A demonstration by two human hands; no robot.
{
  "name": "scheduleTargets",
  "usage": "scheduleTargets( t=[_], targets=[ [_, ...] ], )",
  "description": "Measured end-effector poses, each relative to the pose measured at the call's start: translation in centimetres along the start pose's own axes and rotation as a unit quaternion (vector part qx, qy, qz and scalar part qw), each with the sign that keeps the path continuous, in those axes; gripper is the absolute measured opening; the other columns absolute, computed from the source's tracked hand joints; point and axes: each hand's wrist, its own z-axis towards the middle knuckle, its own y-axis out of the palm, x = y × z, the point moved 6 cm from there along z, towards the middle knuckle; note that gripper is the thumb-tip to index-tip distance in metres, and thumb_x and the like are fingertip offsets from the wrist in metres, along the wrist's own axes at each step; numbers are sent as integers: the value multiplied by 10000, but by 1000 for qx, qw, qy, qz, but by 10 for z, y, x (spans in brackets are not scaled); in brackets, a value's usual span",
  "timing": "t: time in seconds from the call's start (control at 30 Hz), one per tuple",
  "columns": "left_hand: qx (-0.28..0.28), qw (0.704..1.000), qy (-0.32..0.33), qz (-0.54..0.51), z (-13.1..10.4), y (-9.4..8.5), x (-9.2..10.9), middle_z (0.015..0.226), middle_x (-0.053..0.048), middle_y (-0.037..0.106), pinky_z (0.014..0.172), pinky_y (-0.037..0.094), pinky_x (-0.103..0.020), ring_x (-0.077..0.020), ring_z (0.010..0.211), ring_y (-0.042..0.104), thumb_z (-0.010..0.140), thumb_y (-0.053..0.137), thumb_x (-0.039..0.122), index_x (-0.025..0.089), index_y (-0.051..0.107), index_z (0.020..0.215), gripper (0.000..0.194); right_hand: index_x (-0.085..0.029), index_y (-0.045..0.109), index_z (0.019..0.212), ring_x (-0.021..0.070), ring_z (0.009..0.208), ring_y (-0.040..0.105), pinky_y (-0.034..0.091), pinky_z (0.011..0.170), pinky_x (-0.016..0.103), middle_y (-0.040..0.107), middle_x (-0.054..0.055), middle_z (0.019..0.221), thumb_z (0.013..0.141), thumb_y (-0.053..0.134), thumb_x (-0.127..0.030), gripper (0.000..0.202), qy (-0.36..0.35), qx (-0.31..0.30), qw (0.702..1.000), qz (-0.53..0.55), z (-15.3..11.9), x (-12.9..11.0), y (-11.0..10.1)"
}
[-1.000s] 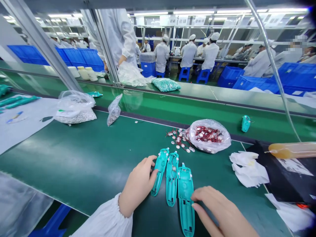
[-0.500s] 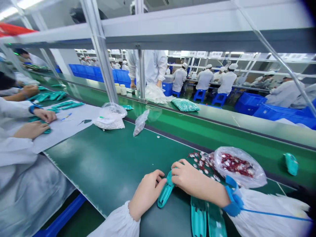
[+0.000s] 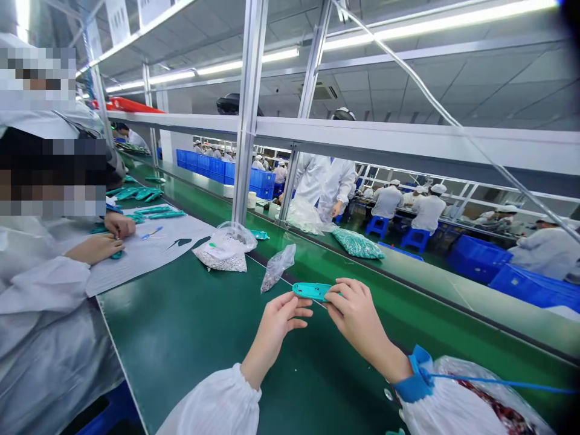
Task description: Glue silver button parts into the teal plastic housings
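Observation:
A teal plastic shell (image 3: 310,291), long and rounded with small holes in it, is held up over the green work surface (image 3: 194,338). My left hand (image 3: 274,329) pinches its left end between thumb and fingers. At the opposite end, my right hand (image 3: 360,314) grips the shell, its fingers covering that tip. A blue wrist strap (image 3: 414,374) with a cord is round my right wrist. Partly behind my right sleeve lies a clear plastic bag (image 3: 471,365) of red-wired parts.
On the left, a co-worker's hands (image 3: 102,241) work over a white sheet (image 3: 149,260) with teal pieces. A bag of small white parts (image 3: 222,260) and a smaller clear bag (image 3: 277,269) lie ahead. Beyond runs a green conveyor (image 3: 421,308); a metal post (image 3: 247,121) rises there.
Both hands have lifted the teal shell off the work surface, moved it forward and turned it crosswise. The head view has tilted up, so the other teal shells have mostly left the picture.

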Motion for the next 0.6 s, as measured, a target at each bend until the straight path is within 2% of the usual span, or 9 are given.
scheduleTargets(
  t=[0.17, 0.33, 0.43, 0.6],
  targets=[
    [58, 997, 30, -32, 3, -6, -6, 863, -120, 685, 495, 459, -203, -153, 667, 626, 717, 648, 476, 119, 661, 883, 395, -195, 608, 827, 273, 990, 529, 387, 835, 430, 630, 23, 860, 805, 610, -97, 100, -6, 23, 1000, 5, -3, 0, 6],
    [102, 992, 77, 6, -4, -10, 4, 730, -72, 668, 450, 421, -197, -126, 572, 574, 712, 632, 487, 127, 675, 752, 365, -198, 613, 811, 261, 969, 531, 390, 821, 410, 625, 28, 863, 818, 600, -124, 76, -19, 43, 999, 6, -5, -6, 5],
    [119, 987, 105, 34, -7, -11, 11, 615, -29, 628, 447, 401, -185, -104, 524, 534, 659, 690, 443, 132, 669, 668, 312, -204, 625, 787, 258, 973, 528, 386, 824, 408, 623, 36, 868, 836, 578, -142, 92, -32, 60, 998, -8, -5, -12, 1],
    [133, 984, 109, 49, -7, -14, 13, 525, 5, 569, 416, 365, -177, -88, 471, 486, 626, 713, 402, 128, 670, 669, 280, -196, 639, 777, 265, 970, 526, 369, 839, 426, 627, 53, 851, 865, 530, -130, 155, -51, 96, 993, -48, -4, -19, -4]
  ],
)
